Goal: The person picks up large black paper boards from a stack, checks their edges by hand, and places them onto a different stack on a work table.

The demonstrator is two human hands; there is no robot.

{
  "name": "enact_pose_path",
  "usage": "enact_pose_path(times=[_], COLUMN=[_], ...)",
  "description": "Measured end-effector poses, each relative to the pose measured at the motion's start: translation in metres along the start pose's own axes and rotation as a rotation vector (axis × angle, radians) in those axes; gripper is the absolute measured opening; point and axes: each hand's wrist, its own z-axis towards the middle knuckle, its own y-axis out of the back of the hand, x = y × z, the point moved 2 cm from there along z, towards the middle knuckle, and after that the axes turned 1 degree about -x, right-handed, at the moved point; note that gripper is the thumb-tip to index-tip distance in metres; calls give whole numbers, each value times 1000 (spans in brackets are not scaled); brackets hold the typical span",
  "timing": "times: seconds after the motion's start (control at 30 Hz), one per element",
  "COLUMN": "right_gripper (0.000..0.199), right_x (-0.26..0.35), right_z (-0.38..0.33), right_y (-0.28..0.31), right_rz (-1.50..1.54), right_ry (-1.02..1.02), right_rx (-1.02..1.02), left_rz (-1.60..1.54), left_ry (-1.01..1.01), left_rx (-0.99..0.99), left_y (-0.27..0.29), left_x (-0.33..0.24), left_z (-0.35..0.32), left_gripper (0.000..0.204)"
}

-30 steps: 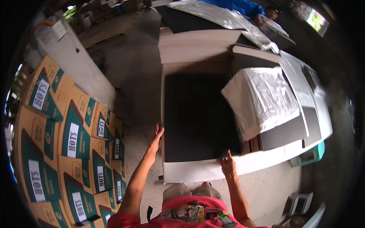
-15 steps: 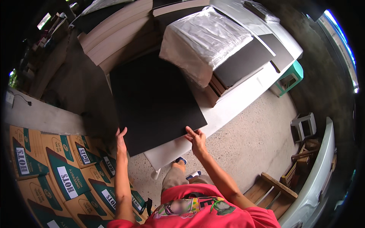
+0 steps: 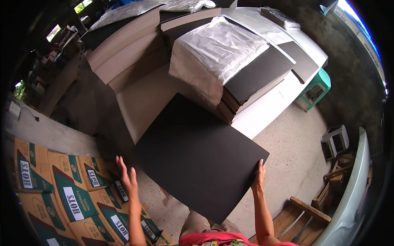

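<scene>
A large, flat black board (image 3: 201,160) lies tilted in front of me, its far part over the white tabletop and its near corner above my lap. My right hand (image 3: 259,176) grips it at the right corner, thumb on top and the other fingers hidden beneath. Just off the board's left corner, my left hand (image 3: 129,180) is raised with fingers spread, holding nothing. Beyond the board stands a stack of dark boards (image 3: 258,74), partly covered by a clear plastic sheet (image 3: 217,49).
Tall stacks of pale-edged boards (image 3: 127,41) fill the table's far left. Printed cartons (image 3: 74,192) are piled at the left. To the right are a green stool (image 3: 318,88), a grey stool (image 3: 335,141) and a wooden pallet (image 3: 303,221).
The black board has turned and come toward me, its right corner swinging right with my right hand. My left hand has come away from the board's edge.
</scene>
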Motion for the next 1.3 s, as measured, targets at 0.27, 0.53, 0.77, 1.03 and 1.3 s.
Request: enact_pose_path(times=[0.27,0.53,0.77,1.03,1.3], right_gripper=[57,42,51,52,63], right_x=[-5,-25,-32,-49,29], right_z=[23,37,33,50,15], right_y=[-8,6,0,4,4], right_rz=[-99,-33,68,80,-201], right_ry=[54,-7,-43,-9,-242], right_rx=[75,79,100,96,137], left_rz=[-406,-844,-1209,-890,-554], left_ry=[280,39,390,731,739], left_rx=[629,880,734,1023,890], left_y=[-70,-134,-145,-145,-108], left_x=[-29,38,51,61,-7], left_z=[140,173,181,193,163], left_gripper=[76,89,88,85,78])
